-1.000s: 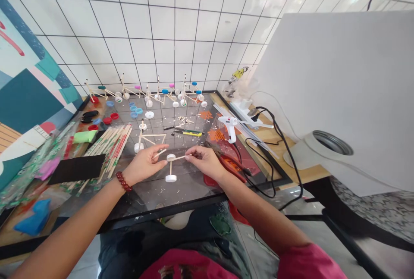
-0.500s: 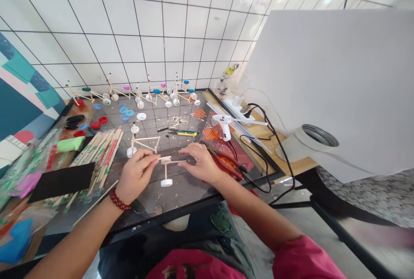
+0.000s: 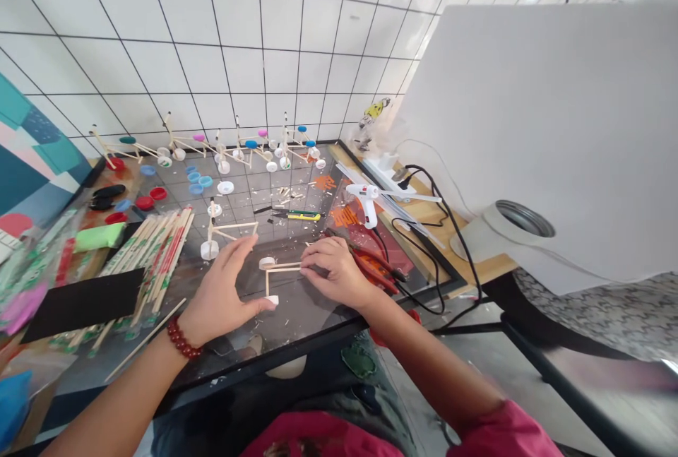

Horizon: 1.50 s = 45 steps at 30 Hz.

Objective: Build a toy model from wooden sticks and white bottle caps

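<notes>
A small frame of thin wooden sticks (image 3: 267, 283) with a white bottle cap (image 3: 268, 263) at its top and another white cap (image 3: 273, 299) at its lower end is between my hands. Two near-parallel sticks reach from it to the right. My right hand (image 3: 336, 273) pinches the right end of a wooden stick (image 3: 289, 265); whether it grips both is hard to tell. My left hand (image 3: 225, 294) is open, fingers apart, its thumb tip at the lower cap. Just beyond its fingertips stands a similar stick frame (image 3: 233, 229) with white caps.
Finished-looking stick models (image 3: 248, 145) line the back edge. A white glue gun (image 3: 365, 201), yellow cutter knife (image 3: 301, 216) and red-handled pliers (image 3: 371, 270) lie right of centre. Wrapped chopsticks (image 3: 153, 252), a black sheet (image 3: 85, 301) and coloured caps (image 3: 157, 193) are at left. Black cables run along the right.
My left hand has let go of the stick and opened, moving down to the lower cap. My right hand has closed on the stick's right end. The view has shifted slightly.
</notes>
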{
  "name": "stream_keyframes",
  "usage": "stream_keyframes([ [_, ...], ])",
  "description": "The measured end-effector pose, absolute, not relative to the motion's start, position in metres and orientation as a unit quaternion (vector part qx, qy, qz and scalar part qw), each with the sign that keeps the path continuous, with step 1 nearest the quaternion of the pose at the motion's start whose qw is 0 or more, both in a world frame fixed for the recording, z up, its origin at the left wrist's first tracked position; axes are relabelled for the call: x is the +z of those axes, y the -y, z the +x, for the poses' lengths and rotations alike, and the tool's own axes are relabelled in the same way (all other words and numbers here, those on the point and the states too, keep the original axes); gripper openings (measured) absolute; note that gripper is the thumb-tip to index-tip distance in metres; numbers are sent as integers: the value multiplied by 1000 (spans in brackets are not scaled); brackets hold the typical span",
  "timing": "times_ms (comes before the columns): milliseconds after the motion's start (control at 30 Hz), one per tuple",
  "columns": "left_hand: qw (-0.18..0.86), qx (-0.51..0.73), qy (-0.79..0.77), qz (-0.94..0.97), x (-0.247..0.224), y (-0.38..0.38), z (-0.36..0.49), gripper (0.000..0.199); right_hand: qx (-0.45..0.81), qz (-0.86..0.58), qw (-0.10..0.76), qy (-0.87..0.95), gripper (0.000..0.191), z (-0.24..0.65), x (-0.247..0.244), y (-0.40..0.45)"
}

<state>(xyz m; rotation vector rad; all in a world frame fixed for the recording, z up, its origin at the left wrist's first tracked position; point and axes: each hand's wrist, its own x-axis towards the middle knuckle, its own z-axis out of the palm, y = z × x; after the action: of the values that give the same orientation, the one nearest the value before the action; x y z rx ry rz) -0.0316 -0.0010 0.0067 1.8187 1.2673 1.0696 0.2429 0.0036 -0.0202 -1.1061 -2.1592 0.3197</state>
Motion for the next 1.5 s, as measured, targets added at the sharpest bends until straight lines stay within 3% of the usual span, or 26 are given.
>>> stream_keyframes([
  [133,401,366,-487,684,3,-3,-34,118,142,-432,318,832,12,240,-19,0],
  [333,387,337,-491,704,-4,-2,-31,111,160,-428,291,841,11,238,-18,2],
  [567,302,263,-479,781,-9,1,-36,107,157,-473,367,786,13,248,-20,-8],
  [833,222,178,-472,834,1,6,-33,97,167,-420,283,846,28,234,-22,-7],
  [933,219,173,-477,833,3,7,-32,98,165,-407,288,851,25,232,-25,-10],
  [1100,230,185,-488,821,-1,3,-33,94,138,-400,272,864,3,227,-26,-13],
  [1267,221,233,-515,795,-12,-4,-37,88,27,-502,284,817,10,246,-12,-8],
  [1367,226,235,-532,782,-16,-7,-37,86,-8,-645,304,701,19,286,-1,-16],
  [1433,231,235,-538,776,-17,-7,-35,85,-18,-742,296,602,14,316,4,-30],
  [1500,235,236,-546,769,-16,-6,-34,83,5,-793,289,537,36,338,5,-49],
])
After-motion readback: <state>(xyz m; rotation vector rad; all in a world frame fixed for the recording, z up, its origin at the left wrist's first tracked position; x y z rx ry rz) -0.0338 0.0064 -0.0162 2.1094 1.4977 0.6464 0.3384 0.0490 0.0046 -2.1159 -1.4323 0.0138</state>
